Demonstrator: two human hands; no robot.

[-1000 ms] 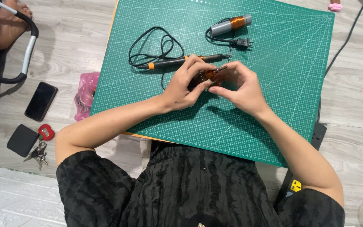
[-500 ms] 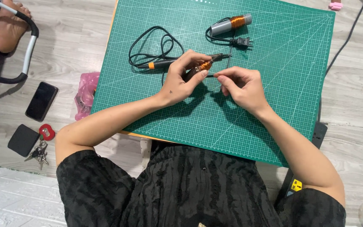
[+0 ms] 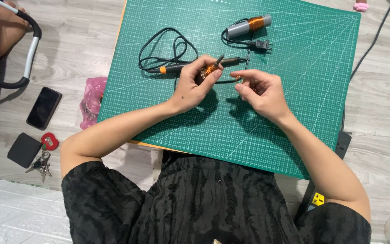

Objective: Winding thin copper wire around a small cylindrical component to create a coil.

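My left hand [image 3: 194,86] grips a small dark rod wound with copper wire [image 3: 210,69], held over the green cutting mat [image 3: 294,113]. My right hand [image 3: 260,90] is a short way to its right, fingertips pinched on a thin wire end that I can barely make out. Just behind both hands lies a soldering iron [image 3: 181,67] with a black and orange handle and a coiled black cord [image 3: 163,47]. A second grey cylinder with a copper coil [image 3: 249,25] rests at the far side of the mat, beside a black plug [image 3: 259,44].
On the wooden floor to the left lie a pink plastic bag [image 3: 91,101], a black phone [image 3: 44,107], a dark wallet [image 3: 23,149] and keys with a red fob [image 3: 45,156]. A chair frame [image 3: 28,54] stands at the far left. A black cable [image 3: 375,36] runs off the mat's right side.
My hands have drawn apart: the left now holds the copper-wound piece alone and has lifted slightly, while the right has moved rightward, pinching the wire.
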